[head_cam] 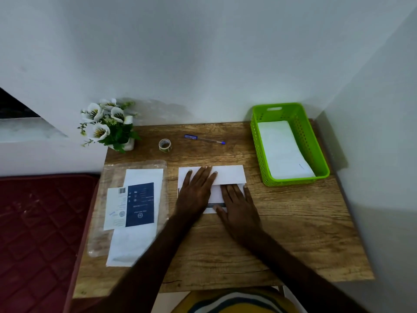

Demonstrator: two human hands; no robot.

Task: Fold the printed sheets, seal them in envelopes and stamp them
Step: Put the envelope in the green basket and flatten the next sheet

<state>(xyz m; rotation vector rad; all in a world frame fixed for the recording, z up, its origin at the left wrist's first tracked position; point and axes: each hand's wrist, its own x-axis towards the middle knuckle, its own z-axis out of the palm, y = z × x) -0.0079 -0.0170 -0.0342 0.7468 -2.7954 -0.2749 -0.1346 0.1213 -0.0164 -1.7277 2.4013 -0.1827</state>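
A white printed sheet lies partly folded in the middle of the wooden desk, its far flap turned over toward me. My left hand presses flat on the left part of the fold, fingers spread. My right hand lies flat on the sheet's near right part. To the left, a clear plastic sleeve holds white envelopes and a blue printed sheet. A small roll of stamps or stickers stands behind the sheet.
A green plastic basket with white envelopes inside sits at the desk's back right. A blue pen lies near the back edge. A pot of white flowers occupies the back left corner. A dark red mattress lies left of the desk.
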